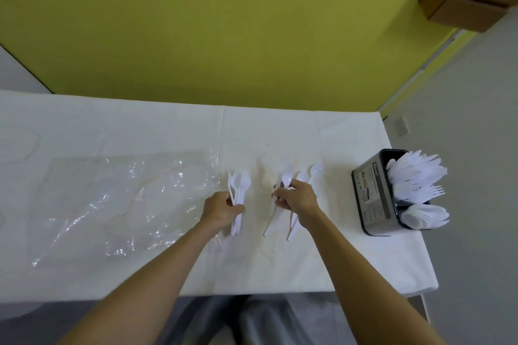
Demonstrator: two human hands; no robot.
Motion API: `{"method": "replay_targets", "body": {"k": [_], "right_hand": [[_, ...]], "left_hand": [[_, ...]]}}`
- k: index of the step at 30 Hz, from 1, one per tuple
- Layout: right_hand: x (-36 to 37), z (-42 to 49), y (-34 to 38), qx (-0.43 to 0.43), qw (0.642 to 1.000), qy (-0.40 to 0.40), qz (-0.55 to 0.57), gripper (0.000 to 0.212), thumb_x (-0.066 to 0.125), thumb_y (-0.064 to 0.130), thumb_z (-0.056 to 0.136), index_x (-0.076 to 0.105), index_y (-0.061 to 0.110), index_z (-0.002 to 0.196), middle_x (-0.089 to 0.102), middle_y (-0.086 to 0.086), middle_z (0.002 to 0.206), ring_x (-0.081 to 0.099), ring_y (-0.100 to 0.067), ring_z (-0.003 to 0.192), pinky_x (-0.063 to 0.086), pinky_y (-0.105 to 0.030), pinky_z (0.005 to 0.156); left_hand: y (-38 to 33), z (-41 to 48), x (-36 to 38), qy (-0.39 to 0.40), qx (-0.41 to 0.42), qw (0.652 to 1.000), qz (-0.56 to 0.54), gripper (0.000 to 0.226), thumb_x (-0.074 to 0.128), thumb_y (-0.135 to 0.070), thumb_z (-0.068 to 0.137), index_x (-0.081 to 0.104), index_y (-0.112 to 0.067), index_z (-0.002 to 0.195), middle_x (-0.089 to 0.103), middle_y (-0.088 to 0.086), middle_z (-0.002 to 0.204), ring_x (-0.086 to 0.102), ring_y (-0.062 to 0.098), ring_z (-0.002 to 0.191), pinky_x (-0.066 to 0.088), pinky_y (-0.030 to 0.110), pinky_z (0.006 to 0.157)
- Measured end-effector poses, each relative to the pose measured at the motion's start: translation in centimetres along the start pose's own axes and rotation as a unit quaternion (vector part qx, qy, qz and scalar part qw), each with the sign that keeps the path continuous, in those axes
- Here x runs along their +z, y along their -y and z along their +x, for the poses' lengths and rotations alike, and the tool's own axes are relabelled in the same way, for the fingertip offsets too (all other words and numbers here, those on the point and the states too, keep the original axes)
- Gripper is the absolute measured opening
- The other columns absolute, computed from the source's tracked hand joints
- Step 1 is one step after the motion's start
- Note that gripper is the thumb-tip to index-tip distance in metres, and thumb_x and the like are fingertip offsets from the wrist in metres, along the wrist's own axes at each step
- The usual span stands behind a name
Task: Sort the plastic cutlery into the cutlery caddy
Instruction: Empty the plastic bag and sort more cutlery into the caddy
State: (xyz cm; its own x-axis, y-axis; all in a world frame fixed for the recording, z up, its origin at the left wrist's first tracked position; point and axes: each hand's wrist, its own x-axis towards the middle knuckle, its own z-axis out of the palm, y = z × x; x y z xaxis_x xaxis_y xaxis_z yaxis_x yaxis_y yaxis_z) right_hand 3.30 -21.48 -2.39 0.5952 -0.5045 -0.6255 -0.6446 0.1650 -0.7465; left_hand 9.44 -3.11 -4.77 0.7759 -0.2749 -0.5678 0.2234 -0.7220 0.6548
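Nothing fancy here. A bundle of white plastic forks (238,187) is gripped in the left hand (221,210). The fingers are curled round the handles, and the tines stick out past the knuckles toward the far edge. A few white spoons (301,176) are pinched by the right hand (298,200), with the bowls fanned out beyond the fingers and the handle ends poking back below the wrist. The black cutlery caddy (372,196) is parked well off to the right, near the corner of the white tablecloth (280,266), and is stuffed with sorted cutlery (417,176) in three sections. Clear plastic wrap (126,199) is spread flat to the left.
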Motion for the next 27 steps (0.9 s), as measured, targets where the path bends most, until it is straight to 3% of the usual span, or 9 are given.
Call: {"method": "replay_targets", "body": {"k": [3,7,10,12,16,19,21,24,27], "right_hand": [[-1.5,-0.6,0.6,-0.023,1.000,0.006,0.016,0.007,0.071,0.001,0.074,0.073,0.008,0.075,0.068,-0.007,0.070,0.061,-0.018,0.061,0.055,-0.028,0.073],[-5.4,-3.1,2.9,-0.096,0.994,-0.020,0.045,0.004,0.074,0.004,0.077,0.072,0.007,0.075,0.069,-0.008,0.071,0.066,-0.018,0.068,0.059,-0.037,0.084],[-10.4,-5.8,4.8,-0.163,0.984,-0.044,0.059,0.006,0.074,0.008,0.080,0.074,0.008,0.073,0.070,-0.013,0.072,0.064,-0.018,0.070,0.056,-0.038,0.083],[-13.8,-7.5,5.7,-0.194,0.977,-0.054,0.070,0.008,0.075,0.009,0.080,0.073,0.008,0.072,0.068,-0.019,0.074,0.061,-0.020,0.070,0.055,-0.039,0.080],[-21.2,-9.5,5.9,-0.209,0.962,-0.135,0.115,0.006,0.078,0.009,0.080,0.072,0.012,0.077,0.071,-0.006,0.072,0.062,-0.013,0.065,0.052,-0.023,0.066],[-25.2,-8.8,4.4,-0.185,0.953,-0.167,0.169,0.008,0.078,0.004,0.078,0.070,0.003,0.081,0.061,-0.003,0.062,0.050,-0.016,0.058,0.047,-0.020,0.056],[-25.8,-7.5,3.4,-0.149,0.959,-0.188,0.153,0.011,0.081,0.006,0.075,0.070,0.003,0.076,0.062,-0.006,0.062,0.054,-0.021,0.063,0.054,-0.030,0.063],[-26.3,-5.9,2.2,-0.138,0.954,-0.256,0.076,0.019,0.086,0.023,0.068,0.072,0.010,0.066,0.068,-0.002,0.061,0.060,-0.018,0.059,0.058,-0.045,0.076],[-26.7,-5.6,2.1,-0.206,0.934,-0.286,-0.051,0.016,0.084,0.028,0.072,0.073,0.017,0.071,0.070,0.003,0.063,0.063,-0.011,0.058,0.055,-0.027,0.063]], "left_hand": [[-1.1,-0.2,-0.6,0.029,0.017,0.998,-0.044,0.017,0.064,-0.014,0.083,0.057,0.000,0.077,0.051,0.002,0.065,0.054,0.019,0.064,0.044,0.030,0.064],[-4.8,-0.4,-0.4,0.057,0.086,0.992,-0.073,0.019,0.061,-0.014,0.087,0.062,0.005,0.091,0.061,0.007,0.078,0.061,0.020,0.075,0.054,0.043,0.082],[-9.5,-1.4,1.2,0.083,0.153,0.978,-0.118,0.011,0.056,-0.008,0.092,0.063,-0.003,0.099,0.071,0.005,0.095,0.068,0.015,0.090,0.056,0.029,0.079],[-12.5,-2.1,2.7,0.102,0.186,0.966,-0.149,0.012,0.055,-0.006,0.093,0.063,-0.008,0.101,0.072,0.003,0.098,0.068,0.013,0.094,0.055,0.027,0.082],[-17.5,-4.1,6.8,0.144,0.223,0.938,-0.224,0.016,0.056,-0.003,0.093,0.063,-0.008,0.106,0.070,0.004,0.103,0.068,0.012,0.097,0.057,0.021,0.079],[-19.9,-5.3,10.6,0.155,0.203,0.922,-0.292,0.011,0.058,-0.004,0.091,0.067,-0.010,0.094,0.071,0.010,0.100,0.068,0.015,0.094,0.055,0.026,0.083],[-20.8,-5.8,12.7,0.150,0.188,0.917,-0.317,0.014,0.058,-0.004,0.091,0.069,-0.012,0.088,0.072,0.009,0.097,0.067,0.017,0.090,0.053,0.030,0.084],[-21.6,-6.3,15.5,0.110,0.172,0.925,-0.322,0.013,0.060,-0.007,0.091,0.070,-0.012,0.085,0.067,-0.001,0.077,0.060,0.011,0.071,0.049,0.026,0.071],[-21.6,-5.9,17.6,0.046,0.177,0.949,-0.256,0.025,0.065,-0.020,0.088,0.062,-0.002,0.072,0.051,-0.003,0.059,0.044,0.011,0.056,0.036,0.026,0.059]]}}
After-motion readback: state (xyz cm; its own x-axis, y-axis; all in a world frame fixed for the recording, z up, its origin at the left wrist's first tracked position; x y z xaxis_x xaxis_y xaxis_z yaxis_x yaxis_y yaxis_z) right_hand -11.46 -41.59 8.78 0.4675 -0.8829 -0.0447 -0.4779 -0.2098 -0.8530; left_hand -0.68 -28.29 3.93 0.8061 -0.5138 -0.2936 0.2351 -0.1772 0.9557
